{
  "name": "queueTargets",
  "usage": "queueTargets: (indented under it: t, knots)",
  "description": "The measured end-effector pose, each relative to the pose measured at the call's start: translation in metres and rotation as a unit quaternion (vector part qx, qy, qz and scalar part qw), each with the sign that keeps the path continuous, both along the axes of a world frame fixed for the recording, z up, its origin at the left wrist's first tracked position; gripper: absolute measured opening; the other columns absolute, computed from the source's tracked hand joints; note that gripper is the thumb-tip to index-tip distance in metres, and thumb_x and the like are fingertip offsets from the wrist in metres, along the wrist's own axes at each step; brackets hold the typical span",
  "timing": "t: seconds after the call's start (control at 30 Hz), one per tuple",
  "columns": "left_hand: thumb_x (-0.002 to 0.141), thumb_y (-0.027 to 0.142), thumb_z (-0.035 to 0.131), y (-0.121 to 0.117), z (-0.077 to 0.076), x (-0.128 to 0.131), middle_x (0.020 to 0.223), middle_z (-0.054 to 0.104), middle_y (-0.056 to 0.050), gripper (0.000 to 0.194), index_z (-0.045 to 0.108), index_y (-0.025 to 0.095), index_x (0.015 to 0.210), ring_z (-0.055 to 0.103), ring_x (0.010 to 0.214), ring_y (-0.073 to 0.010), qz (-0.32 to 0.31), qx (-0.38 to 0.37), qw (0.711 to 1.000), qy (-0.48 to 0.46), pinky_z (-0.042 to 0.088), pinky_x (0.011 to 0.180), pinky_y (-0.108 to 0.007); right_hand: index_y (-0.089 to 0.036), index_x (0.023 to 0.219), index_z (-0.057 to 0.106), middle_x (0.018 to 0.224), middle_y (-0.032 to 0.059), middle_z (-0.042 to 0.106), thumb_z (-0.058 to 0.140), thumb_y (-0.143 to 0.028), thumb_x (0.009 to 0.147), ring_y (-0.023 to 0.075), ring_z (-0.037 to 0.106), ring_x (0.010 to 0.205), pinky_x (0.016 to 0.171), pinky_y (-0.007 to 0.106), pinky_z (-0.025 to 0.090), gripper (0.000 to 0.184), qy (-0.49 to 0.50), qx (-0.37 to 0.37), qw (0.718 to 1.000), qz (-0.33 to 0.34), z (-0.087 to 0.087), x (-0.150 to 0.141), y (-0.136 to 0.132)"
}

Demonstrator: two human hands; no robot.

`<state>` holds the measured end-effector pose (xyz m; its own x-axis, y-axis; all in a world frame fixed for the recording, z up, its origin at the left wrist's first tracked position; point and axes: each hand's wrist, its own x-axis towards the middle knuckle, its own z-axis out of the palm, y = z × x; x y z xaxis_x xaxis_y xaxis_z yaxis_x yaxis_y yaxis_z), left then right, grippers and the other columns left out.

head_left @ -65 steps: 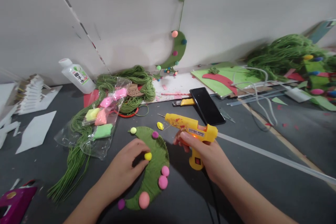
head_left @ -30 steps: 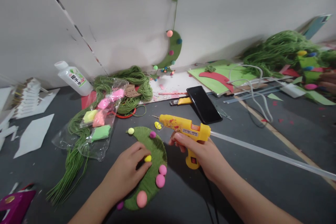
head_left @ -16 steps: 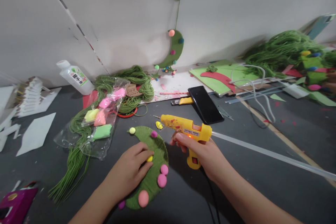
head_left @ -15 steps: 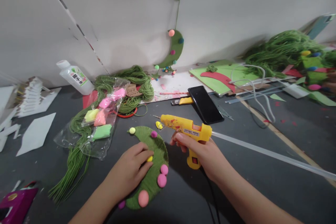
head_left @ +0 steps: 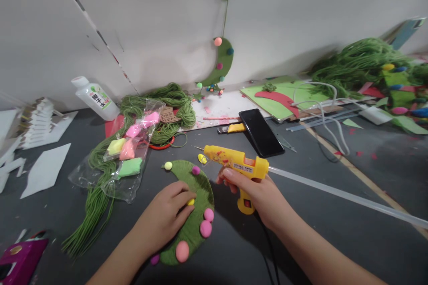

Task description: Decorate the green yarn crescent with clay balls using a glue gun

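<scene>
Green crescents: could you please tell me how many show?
2: near crescent under the left hand, hanging crescent by the wall; the far-right green piece is unclear.

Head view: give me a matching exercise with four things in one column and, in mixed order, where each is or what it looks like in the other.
Things
1. glue gun
2. bright yellow ball
3. phone
4. bottle

Places and looks
A. black, lying beside the yellow cutter
B. white-capped, near the wall
C. between the left hand's fingertips, at the green crescent
D. held in the right hand

Pairs: 1-D, 2-C, 3-A, 4-B.
</scene>
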<state>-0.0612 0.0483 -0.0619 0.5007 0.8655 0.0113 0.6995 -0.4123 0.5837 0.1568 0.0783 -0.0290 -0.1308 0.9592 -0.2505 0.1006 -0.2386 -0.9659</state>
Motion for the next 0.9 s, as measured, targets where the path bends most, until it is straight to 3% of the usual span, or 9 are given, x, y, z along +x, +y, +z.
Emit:
queueTargets:
  t: [0.9]
  knots:
    - [0.085,0.016,0.055,0.003,0.01,-0.011,0.109,0.06,-0.003,0.026,0.057,0.024,0.11,0.058,0.1,-0.016,0.01,-0.033,0.999,-0.016,0.047,0.091,-0.031,-0.017,0.07,0.067,0.071,0.0049,0.065,0.061,-0.044,0.075,0.0158,0.045,0.059,0.057,0.031,0.036,0.028,0.007,-0.008,1.0,-0.005,0.004,-0.001,-0.002]
